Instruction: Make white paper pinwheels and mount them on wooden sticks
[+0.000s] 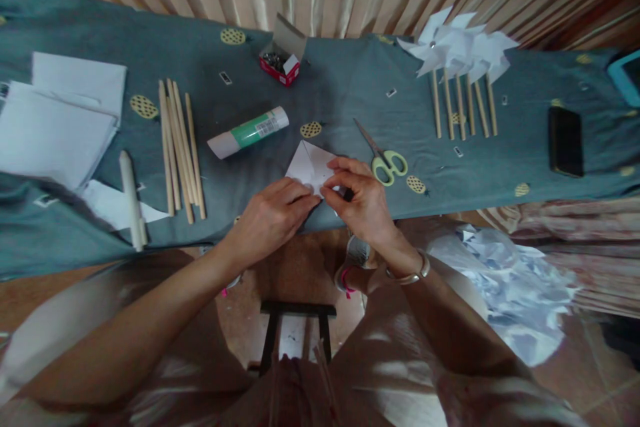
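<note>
A small folded piece of white paper (pixel 303 159) lies at the table's front edge, under both of my hands. My left hand (pixel 274 217) pinches its near left side, fingers pressed together. My right hand (pixel 361 199) has thumb and index finger closed on the paper close to the left fingertips; the other fingers curl over its right side. Green-handled scissors (pixel 386 166) lie just right of my right hand, points away from me. Beyond my left hand rests a glue stick-like white and green tube (pixel 250 132).
An open red box of small metal pieces (pixel 280 67) stands at the back. Wooden sticks (pixel 181 150) and paper sheets (pixel 55 134) lie left, beside a white utility knife (pixel 131 200). Paper pinwheels (pixel 460 47) and a phone (pixel 565 140) lie right. A bag of paper scraps (pixel 520 287) sits below.
</note>
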`<state>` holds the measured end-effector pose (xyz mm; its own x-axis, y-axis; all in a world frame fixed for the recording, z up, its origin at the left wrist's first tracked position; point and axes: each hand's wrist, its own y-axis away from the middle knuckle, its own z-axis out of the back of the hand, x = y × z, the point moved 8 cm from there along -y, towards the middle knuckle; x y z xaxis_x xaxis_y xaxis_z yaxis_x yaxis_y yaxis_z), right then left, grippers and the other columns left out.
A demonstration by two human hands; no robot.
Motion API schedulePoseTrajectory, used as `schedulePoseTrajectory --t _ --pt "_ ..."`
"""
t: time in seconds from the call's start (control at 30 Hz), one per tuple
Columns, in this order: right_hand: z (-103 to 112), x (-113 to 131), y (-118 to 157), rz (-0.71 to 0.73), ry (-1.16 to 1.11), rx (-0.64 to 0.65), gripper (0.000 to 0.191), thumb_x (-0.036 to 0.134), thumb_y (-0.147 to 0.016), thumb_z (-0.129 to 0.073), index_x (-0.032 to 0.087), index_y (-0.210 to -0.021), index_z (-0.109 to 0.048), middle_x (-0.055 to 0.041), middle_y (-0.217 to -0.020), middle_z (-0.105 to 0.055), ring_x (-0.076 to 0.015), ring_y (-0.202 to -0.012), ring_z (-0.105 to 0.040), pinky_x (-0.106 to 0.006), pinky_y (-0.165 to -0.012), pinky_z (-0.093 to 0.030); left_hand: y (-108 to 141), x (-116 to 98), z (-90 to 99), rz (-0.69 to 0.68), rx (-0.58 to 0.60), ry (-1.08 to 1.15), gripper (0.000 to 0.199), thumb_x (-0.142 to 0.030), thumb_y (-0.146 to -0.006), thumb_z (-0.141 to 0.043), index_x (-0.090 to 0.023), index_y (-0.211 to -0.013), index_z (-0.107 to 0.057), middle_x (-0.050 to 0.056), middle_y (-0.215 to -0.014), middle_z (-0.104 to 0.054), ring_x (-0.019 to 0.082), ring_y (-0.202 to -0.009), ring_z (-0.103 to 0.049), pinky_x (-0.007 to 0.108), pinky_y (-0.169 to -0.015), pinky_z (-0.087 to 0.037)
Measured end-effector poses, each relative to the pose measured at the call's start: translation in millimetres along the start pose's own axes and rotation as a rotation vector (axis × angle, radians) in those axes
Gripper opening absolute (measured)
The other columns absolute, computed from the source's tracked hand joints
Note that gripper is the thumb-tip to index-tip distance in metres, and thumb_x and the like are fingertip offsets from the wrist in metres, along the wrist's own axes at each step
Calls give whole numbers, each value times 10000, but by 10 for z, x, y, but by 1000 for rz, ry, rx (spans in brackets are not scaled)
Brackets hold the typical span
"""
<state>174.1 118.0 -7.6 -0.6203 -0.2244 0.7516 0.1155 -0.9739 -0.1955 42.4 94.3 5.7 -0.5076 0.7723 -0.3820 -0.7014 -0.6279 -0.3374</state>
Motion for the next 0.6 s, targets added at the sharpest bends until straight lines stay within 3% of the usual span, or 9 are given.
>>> schedulePoseTrajectory --t 0.6 --pt "-8 -11 -14 -18 6 12 95 162 -809 -661 232 -749 -685 -60 -1123 -683 -241 -1099 -620 -442 -1014 -476 -1 15 -14 18 12 -1 232 -168 -984 -455 -144 -1044 -678 107 -973 -688 214 -912 -644 340 -805 -571"
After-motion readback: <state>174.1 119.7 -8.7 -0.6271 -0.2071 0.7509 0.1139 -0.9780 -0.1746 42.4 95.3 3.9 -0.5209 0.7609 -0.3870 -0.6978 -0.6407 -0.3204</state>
